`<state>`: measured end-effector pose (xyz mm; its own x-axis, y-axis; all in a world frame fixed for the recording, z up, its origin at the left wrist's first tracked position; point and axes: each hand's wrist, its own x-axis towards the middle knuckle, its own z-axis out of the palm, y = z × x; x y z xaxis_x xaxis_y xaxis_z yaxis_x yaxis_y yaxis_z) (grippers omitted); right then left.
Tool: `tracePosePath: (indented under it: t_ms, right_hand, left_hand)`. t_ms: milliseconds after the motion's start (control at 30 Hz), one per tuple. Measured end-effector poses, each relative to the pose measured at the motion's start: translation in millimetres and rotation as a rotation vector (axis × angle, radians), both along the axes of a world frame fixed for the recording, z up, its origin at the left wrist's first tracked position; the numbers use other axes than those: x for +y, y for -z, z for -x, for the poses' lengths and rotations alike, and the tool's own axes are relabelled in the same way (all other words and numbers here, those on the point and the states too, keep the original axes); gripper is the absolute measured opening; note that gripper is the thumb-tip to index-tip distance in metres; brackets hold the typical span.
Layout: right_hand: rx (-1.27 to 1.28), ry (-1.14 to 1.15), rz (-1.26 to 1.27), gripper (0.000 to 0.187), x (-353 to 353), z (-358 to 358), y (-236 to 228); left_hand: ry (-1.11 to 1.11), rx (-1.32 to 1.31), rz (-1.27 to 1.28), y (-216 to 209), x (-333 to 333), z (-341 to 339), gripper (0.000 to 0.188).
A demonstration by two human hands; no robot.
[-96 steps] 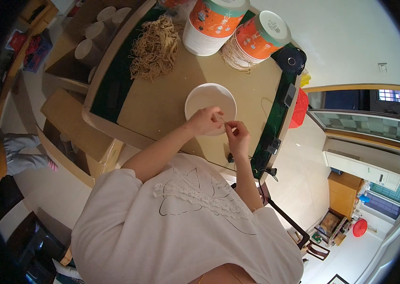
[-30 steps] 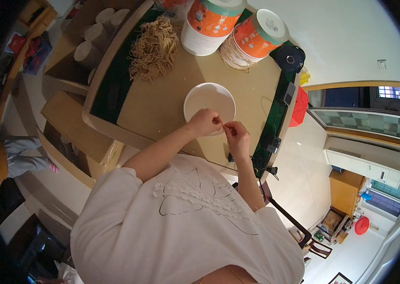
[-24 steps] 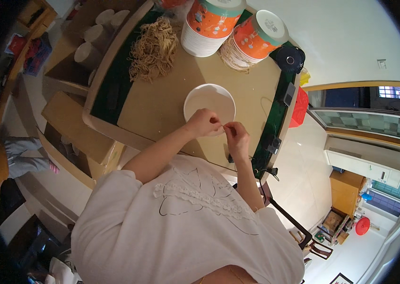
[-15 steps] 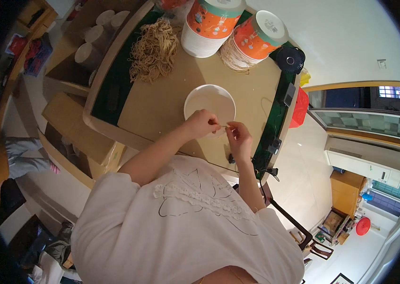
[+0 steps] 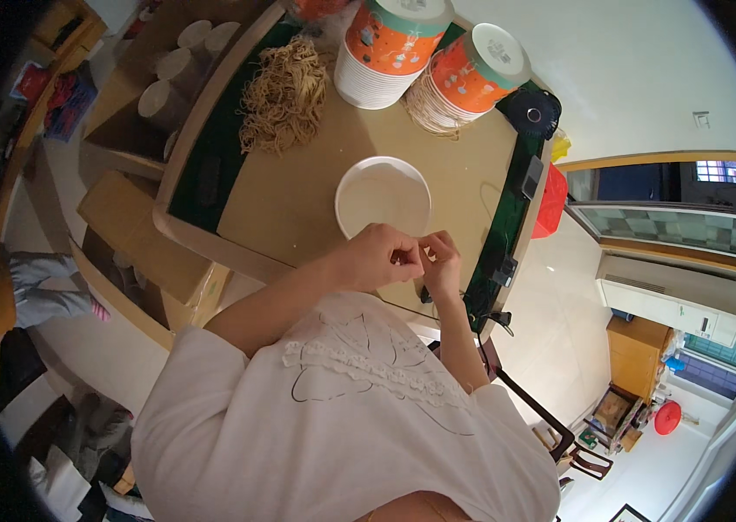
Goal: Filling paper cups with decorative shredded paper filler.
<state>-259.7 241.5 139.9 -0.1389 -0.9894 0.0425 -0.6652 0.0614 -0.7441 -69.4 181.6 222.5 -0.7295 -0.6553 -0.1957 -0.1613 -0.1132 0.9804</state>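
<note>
fingertips of both hands meet in front of the body, so the step in hand looks like close two-handed finger work, done in the air just on the near side of a white tub (image 5: 383,198). the left hand (image 5: 381,258) is curled, thumb against forefinger; the right hand (image 5: 441,264) is pinched likewise, right beside it. on each side the grip is clenched; whether something thin lies between the fingers is too small to tell. the tub stands upright, mouth up, on the surface (image 5: 290,209); the left hand overlaps its near rim in this view, and i cannot tell whether they touch. a tangle of beige strands (image 5: 285,97) lies beyond the tub to the left, well apart from both hands. farther back stand two stacks of upturned tubs, the left stack (image 5: 392,43) and the right stack (image 5: 478,71), with more strands (image 5: 431,109) bunched at the right one's foot. as a judgement, the next move calls for fine fingertip control, the two pinches working close together with steady wrists.
</note>
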Motion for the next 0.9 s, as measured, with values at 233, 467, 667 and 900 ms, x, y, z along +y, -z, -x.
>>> tracePosePath:
  t_ms: [233, 467, 667, 900]
  right_hand:
    - [0.0, -0.18, 0.015, 0.014, -6.5, -0.4, -2.2]
    - [0.011, -0.237, -0.052, 0.014, -10.0, 5.9, -0.6]
    - [0.077, -0.285, 0.005, 0.011, -14.5, 15.1, -5.2]
    - [0.094, -0.308, 0.016, 0.007, -40.1, 32.9, -4.9]
  left_hand:
    - [-0.314, 0.129, -0.066, 25.7, -9.5, -6.9, 0.007]
    - [-0.587, 0.152, -0.316, 41.9, -25.5, -33.9, 0.005]
    - [-0.412, -0.061, -0.05, 52.3, -37.1, -65.9, 0.009]
    - [-0.229, -0.461, 0.246, 44.6, -54.2, -89.3, 0.013]
